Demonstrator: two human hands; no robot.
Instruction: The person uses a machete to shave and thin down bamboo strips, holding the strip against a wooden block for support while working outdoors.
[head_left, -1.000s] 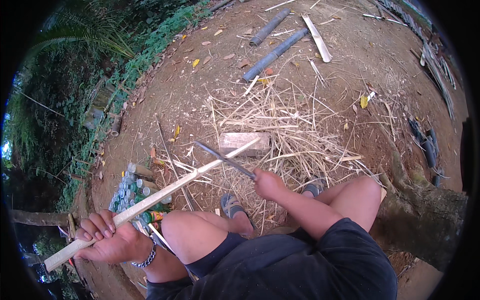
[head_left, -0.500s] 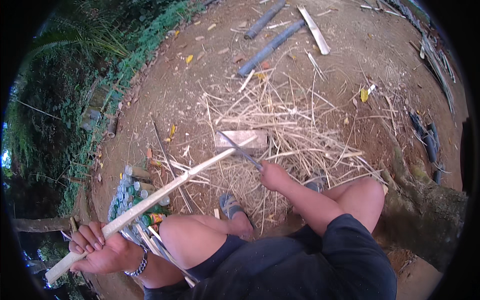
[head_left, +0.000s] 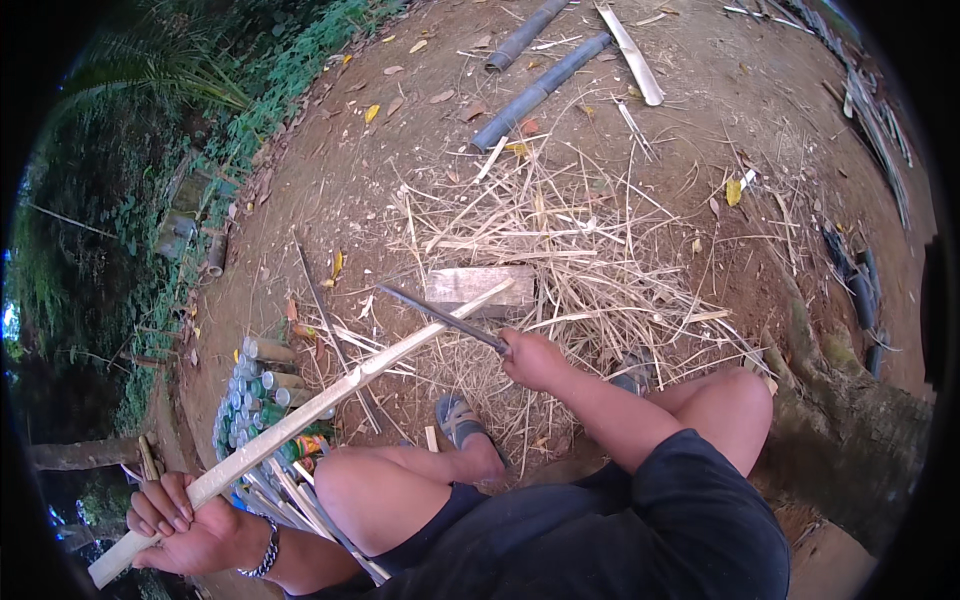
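Note:
My left hand (head_left: 185,525) is closed round the lower end of a long pale bamboo strip (head_left: 300,418), which slants up and right. The strip's far end rests on a wooden block (head_left: 482,284) on the ground. In my right hand (head_left: 532,360) is the handle of a long knife (head_left: 440,316). Its dark blade points up and left and crosses the strip near the block; whether blade and strip touch I cannot tell. Thin bamboo shavings (head_left: 600,285) lie heaped around the block.
Two dark bamboo poles (head_left: 540,92) and a split bamboo piece (head_left: 632,60) lie farther off. Plastic bottles (head_left: 262,385) cluster left of my knee, with more strips (head_left: 300,500) beside my leg. A thin dark stick (head_left: 330,325) lies left of the block. A tree root (head_left: 840,410) is at right.
My right hand has drawn back slightly down and left, and the knife blade has swung lower to the left along the strip. My left hand keeps its hold on the strip.

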